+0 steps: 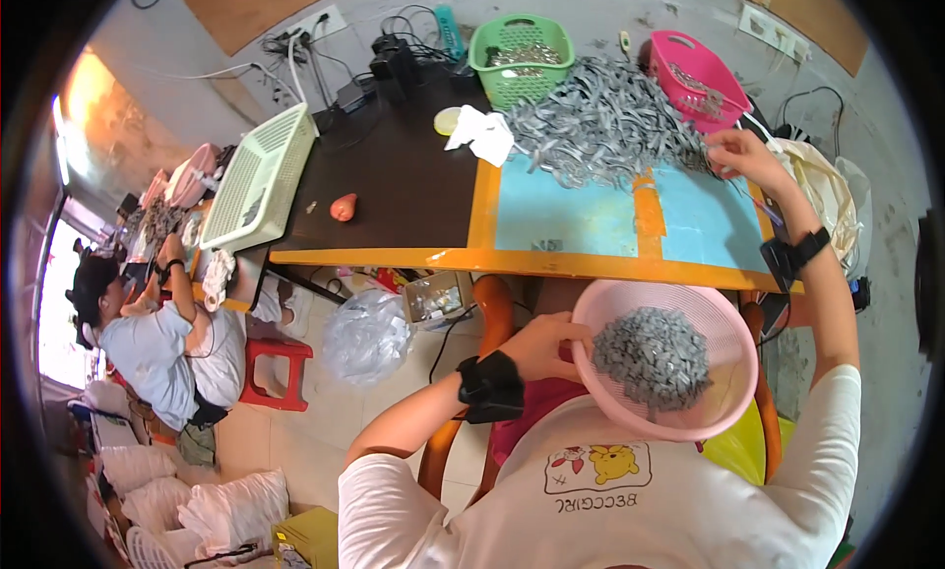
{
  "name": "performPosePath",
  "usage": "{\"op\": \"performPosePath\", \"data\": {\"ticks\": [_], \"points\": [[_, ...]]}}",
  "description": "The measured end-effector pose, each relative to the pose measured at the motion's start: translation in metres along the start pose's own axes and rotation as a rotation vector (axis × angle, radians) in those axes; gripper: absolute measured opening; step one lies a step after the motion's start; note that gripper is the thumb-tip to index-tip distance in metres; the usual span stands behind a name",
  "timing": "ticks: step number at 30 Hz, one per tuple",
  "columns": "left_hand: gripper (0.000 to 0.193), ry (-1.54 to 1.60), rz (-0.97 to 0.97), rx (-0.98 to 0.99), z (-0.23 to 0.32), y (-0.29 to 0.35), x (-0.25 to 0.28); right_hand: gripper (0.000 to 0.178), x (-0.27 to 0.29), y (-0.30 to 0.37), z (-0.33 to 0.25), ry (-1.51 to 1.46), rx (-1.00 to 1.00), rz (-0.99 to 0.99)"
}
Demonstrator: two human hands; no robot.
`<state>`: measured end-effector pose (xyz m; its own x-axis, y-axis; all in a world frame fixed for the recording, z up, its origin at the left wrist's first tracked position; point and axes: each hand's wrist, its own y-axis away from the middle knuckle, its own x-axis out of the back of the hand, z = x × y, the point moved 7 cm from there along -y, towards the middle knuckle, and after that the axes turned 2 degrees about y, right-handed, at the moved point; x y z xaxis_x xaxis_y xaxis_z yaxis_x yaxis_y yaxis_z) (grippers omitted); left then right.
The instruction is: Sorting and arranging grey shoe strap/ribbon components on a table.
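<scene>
My left hand (549, 347) is closed on the left rim of a round pink plastic basket (733, 372), which sits at my lap just below the table edge. Inside the basket lies a heap of small grey pieces (652, 357). On the table spreads a big pile of thin grey strips (610, 116). My right hand (743, 160) is at the right end of that pile, its fingers bent together in a pinch. Whatever lies between those fingertips is too small to make out. Black bands are strapped round both my wrists.
Behind the pile stand a green basket (520, 89) and a bright pink basket (701, 111), both with metal parts. A pale green basket (254, 190), a red fruit-like object (344, 208) and white paper (482, 136) are on the left. Further left a person (153, 343) works at another table.
</scene>
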<state>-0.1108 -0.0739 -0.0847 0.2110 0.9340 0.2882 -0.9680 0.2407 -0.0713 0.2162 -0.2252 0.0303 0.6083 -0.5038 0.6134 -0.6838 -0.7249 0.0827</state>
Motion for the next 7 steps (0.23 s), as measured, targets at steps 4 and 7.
{"op": "performPosePath", "data": {"ticks": [4, 7], "points": [[0.029, 0.057, -0.106, -0.053, 0.016, -0.001, -0.004, 0.036, 0.002, 0.025, 0.008, 0.007, -0.034, -0.012], [0.029, 0.098, -0.140, -0.006, 0.017, -0.002, -0.002, 0.036, 0.001, 0.028, 0.015, -0.001, -0.037, -0.040]]}}
